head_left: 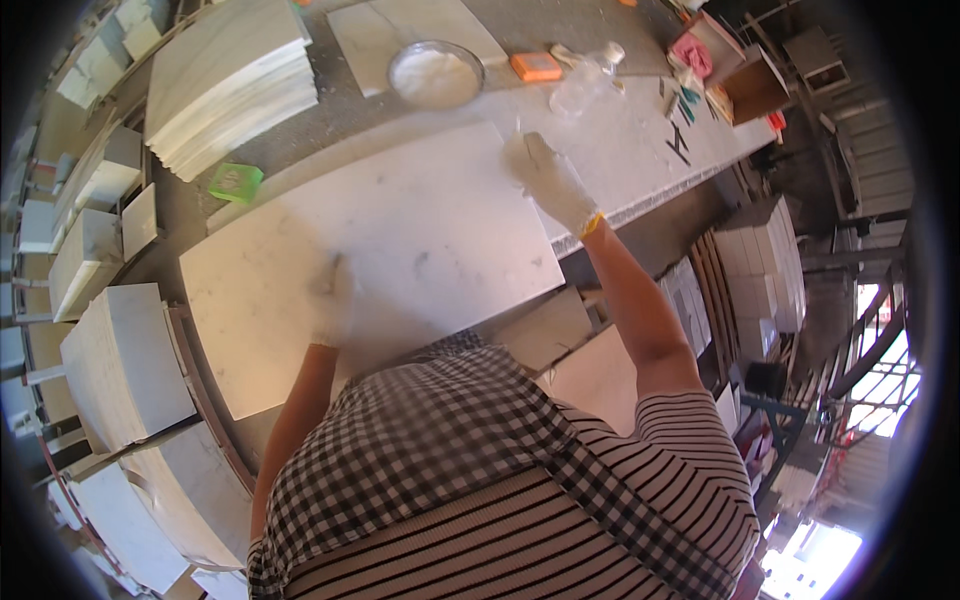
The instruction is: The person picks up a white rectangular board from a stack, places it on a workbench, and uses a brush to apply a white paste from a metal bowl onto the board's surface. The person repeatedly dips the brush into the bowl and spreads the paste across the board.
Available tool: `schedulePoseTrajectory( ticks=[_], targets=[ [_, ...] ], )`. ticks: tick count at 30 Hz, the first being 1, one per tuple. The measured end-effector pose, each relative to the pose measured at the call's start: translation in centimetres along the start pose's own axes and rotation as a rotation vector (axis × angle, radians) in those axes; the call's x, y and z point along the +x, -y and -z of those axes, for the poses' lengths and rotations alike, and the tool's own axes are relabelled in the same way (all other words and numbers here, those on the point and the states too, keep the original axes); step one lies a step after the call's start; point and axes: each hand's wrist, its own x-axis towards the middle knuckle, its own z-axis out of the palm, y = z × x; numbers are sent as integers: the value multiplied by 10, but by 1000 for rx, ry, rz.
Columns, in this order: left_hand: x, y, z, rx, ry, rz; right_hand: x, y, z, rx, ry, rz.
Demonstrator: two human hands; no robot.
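The white marble slab [370, 260] lies flat on the table [620, 140], its near corner at about 5 o'clock jutting past the table's edge. The gloved left hand [335, 300] rests on it toward 7 o'clock, fingers spread flat and grasping nothing. The gloved right hand [545, 180] sits at the far corner near 2 o'clock; whether its fingers pinch anything there is too blurred to tell.

A hard push at the overhanging corner could tip or slide the slab off. Dusty gloves may slip on polished stone.

Beyond, at 12 o'clock, stand a bowl of white powder [436, 74], an orange block [537, 66] and a clear bottle [585, 82]; a sweeping arm could upset them.
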Motion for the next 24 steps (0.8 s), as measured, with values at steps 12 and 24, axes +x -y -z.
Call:
schedulePoseTrajectory(
  ticks=[12, 24],
  targets=[
    [-2, -42, 7, -8, 18, -26, -132, 63, 17, 58, 55, -502],
    [-3, -39, 7, -55, -2, 40, -129, 66, 16, -8, 60, -525]
  ],
)
